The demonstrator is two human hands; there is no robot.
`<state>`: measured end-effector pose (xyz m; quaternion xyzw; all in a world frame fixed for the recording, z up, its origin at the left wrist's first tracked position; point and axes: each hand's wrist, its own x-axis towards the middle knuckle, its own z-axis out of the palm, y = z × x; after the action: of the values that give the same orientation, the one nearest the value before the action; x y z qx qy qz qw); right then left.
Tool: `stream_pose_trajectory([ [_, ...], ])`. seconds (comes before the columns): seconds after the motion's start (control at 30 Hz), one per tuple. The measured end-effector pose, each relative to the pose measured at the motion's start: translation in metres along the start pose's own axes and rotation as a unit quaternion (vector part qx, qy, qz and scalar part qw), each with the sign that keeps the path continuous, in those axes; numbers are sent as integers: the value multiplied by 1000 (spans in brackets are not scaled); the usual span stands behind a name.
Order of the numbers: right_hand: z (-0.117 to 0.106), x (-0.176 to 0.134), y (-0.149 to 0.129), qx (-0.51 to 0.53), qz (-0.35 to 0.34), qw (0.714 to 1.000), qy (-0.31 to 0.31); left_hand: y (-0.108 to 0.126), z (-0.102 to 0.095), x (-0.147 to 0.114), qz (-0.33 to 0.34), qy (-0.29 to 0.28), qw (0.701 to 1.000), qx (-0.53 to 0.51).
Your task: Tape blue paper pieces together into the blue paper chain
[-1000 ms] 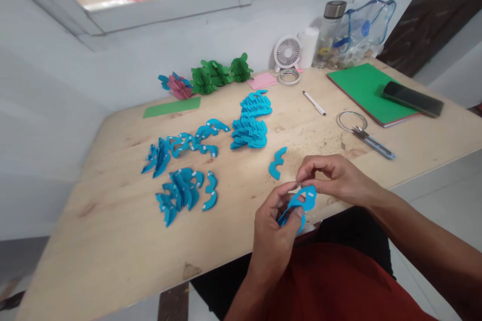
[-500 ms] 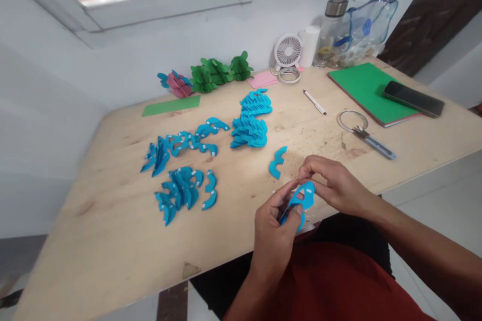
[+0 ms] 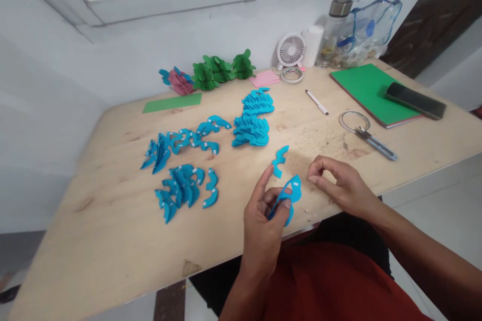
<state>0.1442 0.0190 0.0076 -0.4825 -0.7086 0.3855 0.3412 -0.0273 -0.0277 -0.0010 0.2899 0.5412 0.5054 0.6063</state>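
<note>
My left hand [image 3: 262, 225] pinches a folded blue paper cutout [image 3: 295, 194] between thumb and fingers, above the table's front edge. One small white tape square shows near the cutout's top. To the right, apart from the cutout, my right hand [image 3: 341, 184] is closed with thumb and forefinger together; whatever is between them is too small to make out. Just beyond my left forefinger lies a loose wavy blue paper piece [image 3: 280, 158]. Blue cutouts with white tape squares lie in a front-left group [image 3: 183, 185] and a row behind it [image 3: 188, 138].
Two stacks of blue cutouts [image 3: 251, 130] sit mid-table. Rightward are a tape roll [image 3: 342, 123], a cutter [image 3: 378, 145], a pen [image 3: 317, 102], a green pad [image 3: 361, 85] and a phone [image 3: 414, 100]. Along the wall stand green paper shapes [image 3: 218, 69], a fan [image 3: 291, 50] and a bottle [image 3: 333, 32].
My hands have moved apart: the left went leftward with the blue paper cutout, and the right drew off it slightly to the right. The view has shifted a little.
</note>
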Motion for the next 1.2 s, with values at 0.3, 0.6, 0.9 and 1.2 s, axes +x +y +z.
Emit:
stream_pose_trajectory([
  [0.3, 18, -14, -7, 272, 130, 954, -16, -8, 10, 4, 62, -8, 998, 23],
  [0.6, 14, -9, -6, 292, 128, 945, 66, -5, 12, 0, 42, -25, 998, 39],
  [0.9, 11, 2, -4, 302, 110, 946, 31, -3, 8, -8, 32, -95, 994, 48],
  [1.2, 12, 4, -13, 245, 68, 967, 10, -2, 8, -8, 31, -119, 991, 58],
])
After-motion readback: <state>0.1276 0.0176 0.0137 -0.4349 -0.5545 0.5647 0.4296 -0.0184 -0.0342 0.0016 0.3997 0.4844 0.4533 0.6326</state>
